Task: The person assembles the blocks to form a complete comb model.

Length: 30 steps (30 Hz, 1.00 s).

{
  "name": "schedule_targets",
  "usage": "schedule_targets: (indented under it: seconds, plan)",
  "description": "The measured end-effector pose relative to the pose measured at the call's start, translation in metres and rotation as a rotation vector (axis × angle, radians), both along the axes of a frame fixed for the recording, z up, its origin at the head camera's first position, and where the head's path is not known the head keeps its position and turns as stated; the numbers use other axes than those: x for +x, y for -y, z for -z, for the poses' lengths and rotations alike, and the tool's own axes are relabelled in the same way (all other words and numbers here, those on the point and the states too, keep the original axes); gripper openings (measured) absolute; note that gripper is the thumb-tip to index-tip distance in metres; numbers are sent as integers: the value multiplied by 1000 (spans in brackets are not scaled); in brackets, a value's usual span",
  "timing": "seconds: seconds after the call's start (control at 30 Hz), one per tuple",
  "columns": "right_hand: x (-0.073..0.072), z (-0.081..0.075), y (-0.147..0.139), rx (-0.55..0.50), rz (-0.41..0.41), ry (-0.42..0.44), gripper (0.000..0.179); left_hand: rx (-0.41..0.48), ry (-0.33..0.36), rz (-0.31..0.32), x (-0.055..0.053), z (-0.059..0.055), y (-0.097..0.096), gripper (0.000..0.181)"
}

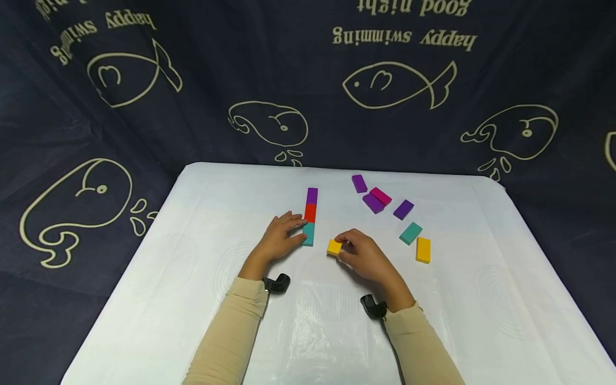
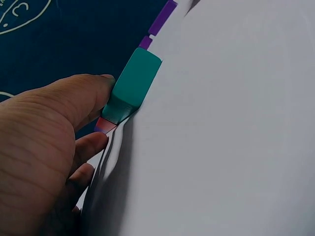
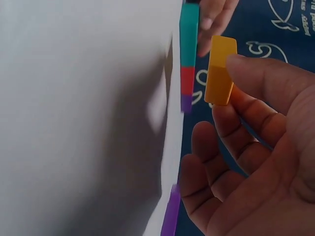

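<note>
A row of blocks lies end to end on the table: a purple block (image 1: 312, 195), a red block (image 1: 310, 213) and, closest to the person, a teal block (image 1: 308, 235). The left hand (image 1: 280, 236) rests at the row's left side, its thumb and extended fingers touching around the teal block. In the left wrist view the thumb lies along the edge of the teal block (image 2: 132, 83). To the right of the row, the right hand (image 1: 364, 256) pinches a yellow block (image 1: 334, 247) between thumb and forefinger. The right wrist view shows that yellow block (image 3: 220, 73) held apart from the row.
Loose blocks lie at the right: several purple ones, one of them (image 1: 403, 209) nearest the teal block (image 1: 410, 233), a magenta block (image 1: 381, 195) against a purple one, and another yellow block (image 1: 423, 250). A white cover is on the table (image 1: 192, 214); dark printed cloth (image 1: 317, 139) hangs behind.
</note>
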State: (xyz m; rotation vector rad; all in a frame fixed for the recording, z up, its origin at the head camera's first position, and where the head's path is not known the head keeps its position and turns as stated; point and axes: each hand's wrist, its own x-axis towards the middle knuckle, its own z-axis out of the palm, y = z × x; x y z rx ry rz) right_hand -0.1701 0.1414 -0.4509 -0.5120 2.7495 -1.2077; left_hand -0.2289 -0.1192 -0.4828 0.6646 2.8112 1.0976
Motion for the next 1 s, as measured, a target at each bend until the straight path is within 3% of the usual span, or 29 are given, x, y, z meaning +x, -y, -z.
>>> schedule_targets:
  seconds: [0.4,1.0]
  plan:
    - [-3,0,38,19,-31,42,24,7,-34,19,0,0,0,44]
    - [-9,8,63,17,-80,-19,26,2,-38,24,-1,2,2,44]
